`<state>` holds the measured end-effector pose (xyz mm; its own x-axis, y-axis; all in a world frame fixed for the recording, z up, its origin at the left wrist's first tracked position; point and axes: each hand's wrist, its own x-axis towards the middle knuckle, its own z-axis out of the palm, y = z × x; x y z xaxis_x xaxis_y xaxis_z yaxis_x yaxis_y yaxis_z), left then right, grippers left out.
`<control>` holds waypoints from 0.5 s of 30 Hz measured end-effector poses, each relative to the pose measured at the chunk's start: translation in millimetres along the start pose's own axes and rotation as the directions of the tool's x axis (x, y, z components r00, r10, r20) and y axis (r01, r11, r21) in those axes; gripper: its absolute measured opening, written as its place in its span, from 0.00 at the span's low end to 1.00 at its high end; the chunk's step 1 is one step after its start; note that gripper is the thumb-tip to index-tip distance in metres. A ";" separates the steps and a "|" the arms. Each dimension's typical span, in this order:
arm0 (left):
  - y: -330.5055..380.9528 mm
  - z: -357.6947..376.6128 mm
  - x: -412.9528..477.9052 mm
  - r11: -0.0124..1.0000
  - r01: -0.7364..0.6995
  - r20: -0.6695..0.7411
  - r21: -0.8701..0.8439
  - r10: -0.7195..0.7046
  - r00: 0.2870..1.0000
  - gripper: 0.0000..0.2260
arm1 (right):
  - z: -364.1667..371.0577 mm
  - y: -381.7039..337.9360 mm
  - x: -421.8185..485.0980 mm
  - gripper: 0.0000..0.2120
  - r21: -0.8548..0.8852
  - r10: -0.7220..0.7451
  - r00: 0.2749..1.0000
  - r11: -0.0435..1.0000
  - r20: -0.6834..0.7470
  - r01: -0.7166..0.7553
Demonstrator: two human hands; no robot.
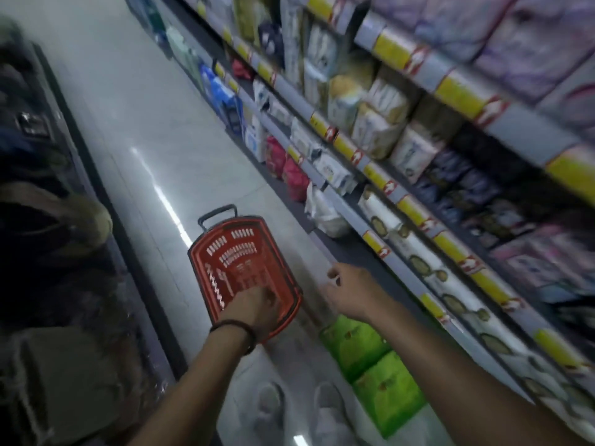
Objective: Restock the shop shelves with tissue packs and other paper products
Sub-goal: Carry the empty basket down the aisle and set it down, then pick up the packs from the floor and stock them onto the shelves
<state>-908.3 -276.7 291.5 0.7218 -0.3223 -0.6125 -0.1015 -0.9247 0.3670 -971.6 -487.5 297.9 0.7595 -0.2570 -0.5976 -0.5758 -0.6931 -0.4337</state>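
- The view looks down an aisle; the picture is blurred by motion.
- A red basket [238, 262] with a dark handle stands on the pale floor [138, 130], and I see nothing inside it.
- The left hand [257, 305] is over the near end of the basket, with the fingers bent downward at the rim. Because of the blur I cannot tell if it grips the rim or only touches it.
- There is a dark bracelet [240, 328] on the left wrist.
- The right hand [347, 292] is held out to the right of the basket, above the floor. Its fingers are loosely curled, the thumb is raised, and it holds nothing.
- Green packs [373, 368] lie in a row on the floor, just under the right forearm and close to the foot of the shelves [399, 196].
- The shelves run along the right side, with grey rails and yellow price tags.
- On them stand cream packs [380, 123], purple packs [515, 40] higher up, and white rolls [415, 252] with an olive pattern lower down.
- Red packs [289, 172] and blue packs [225, 101] are at the lowest level, farther down the aisle.
- Two pale slippers [270, 410] show at the bottom edge, beside the green packs.
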 end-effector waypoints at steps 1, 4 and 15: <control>23.3 -8.2 -11.3 0.998 -0.060 -0.017 0.021 0.060 0.998 0.19 | -13.1 0.3 -18.8 0.23 -0.013 -0.008 1.000 1.000 -0.015 0.007; 79.5 -18.2 -45.4 0.963 -0.210 0.022 0.172 0.209 0.978 0.17 | -34.8 7.6 -75.4 0.22 -0.045 0.013 0.998 0.999 -0.062 -0.016; 176.8 58.4 -135.4 0.555 -0.705 0.408 0.442 0.575 0.709 0.17 | 7.5 79.4 -242.3 0.13 0.263 0.371 0.902 0.914 -0.224 -0.310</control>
<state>-1063.9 -408.4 398.4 0.1742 -0.8432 -0.5086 -0.8675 -0.3758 0.3259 -1203.5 -475.2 403.3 0.5390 -0.6390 -0.5487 -0.8413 -0.3766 -0.3878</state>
